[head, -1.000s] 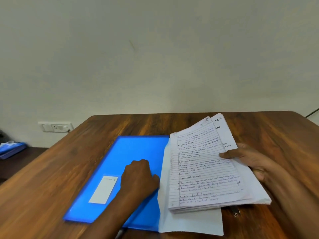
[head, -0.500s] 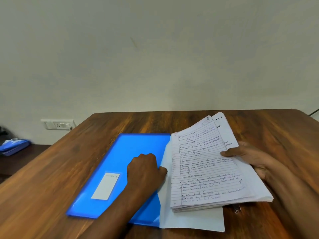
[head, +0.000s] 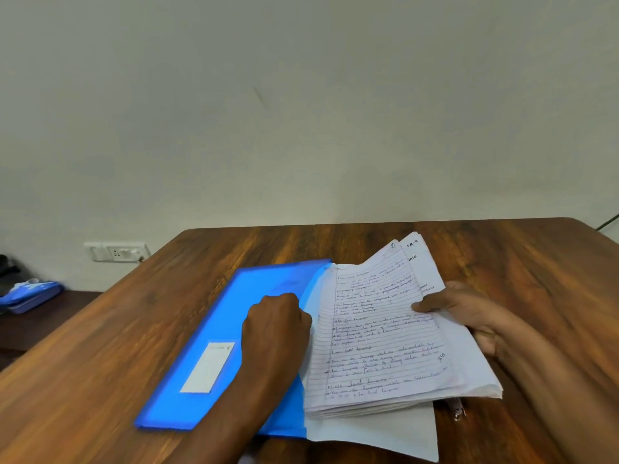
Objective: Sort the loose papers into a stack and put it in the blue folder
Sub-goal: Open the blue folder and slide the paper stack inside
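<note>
A: Where's the stack (head: 385,343)?
B: On the table (head: 502,262), just right of the folder (head: 214,329), its left edge at the folder's open side. A white flap or sheet lies under it, touching the blue.
A: Who has it?
B: The right hand (head: 469,316). Thumb on the top sheet at the right edge, fingers curled beneath, so it pinches the far-right margin.
A: And the left hand (head: 278,326)?
B: Curled at the folder's right edge, by the cover's lip. It seems to be gripping that edge, but the fingertips are hidden, so I can't say for certain.
A: How do the two line up?
B: Both long axes run away from the person, tilted slightly right, roughly parallel. The folder lies left of the stack, so I'd judge the papers must slide leftward, driven from the right.
A: Risk?
B: The top sheets fan out at the far corner; they may snag on the lip.
</note>
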A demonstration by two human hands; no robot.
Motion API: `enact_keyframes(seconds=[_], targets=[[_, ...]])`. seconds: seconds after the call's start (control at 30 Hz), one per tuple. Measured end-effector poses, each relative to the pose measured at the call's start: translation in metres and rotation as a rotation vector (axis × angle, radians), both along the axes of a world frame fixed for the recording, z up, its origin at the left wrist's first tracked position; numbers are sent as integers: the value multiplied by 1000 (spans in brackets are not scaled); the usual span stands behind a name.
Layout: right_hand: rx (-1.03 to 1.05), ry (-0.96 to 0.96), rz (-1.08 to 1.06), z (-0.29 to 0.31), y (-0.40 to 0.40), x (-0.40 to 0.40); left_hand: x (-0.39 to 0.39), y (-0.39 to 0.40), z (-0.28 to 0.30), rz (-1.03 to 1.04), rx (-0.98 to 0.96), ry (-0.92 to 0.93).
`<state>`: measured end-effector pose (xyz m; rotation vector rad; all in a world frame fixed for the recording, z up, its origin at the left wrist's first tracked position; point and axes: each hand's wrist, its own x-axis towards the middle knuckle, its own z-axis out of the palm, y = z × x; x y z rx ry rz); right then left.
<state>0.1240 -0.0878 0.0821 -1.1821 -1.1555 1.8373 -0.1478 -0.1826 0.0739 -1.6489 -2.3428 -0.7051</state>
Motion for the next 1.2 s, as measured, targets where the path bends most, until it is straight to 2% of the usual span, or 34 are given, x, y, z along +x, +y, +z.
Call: enact_keyframes(seconds=[0.5, 0.73, 0.93, 1.07, 1.2], targets=[[43, 28, -126, -30, -12, -45, 36, -12, 13, -64, -144, 67], [63, -4, -32, -29, -21, -53, 42, -16, 15, -103, -161, 91], [141, -153, 41, -17, -25, -44, 37, -9, 1, -131, -138, 99], [179, -281, 9, -9, -19, -31, 34, -6, -4, -147, -119, 113], [144, -390, 132, 2, -15, -20, 33, -3, -6, -181, -79, 97]])
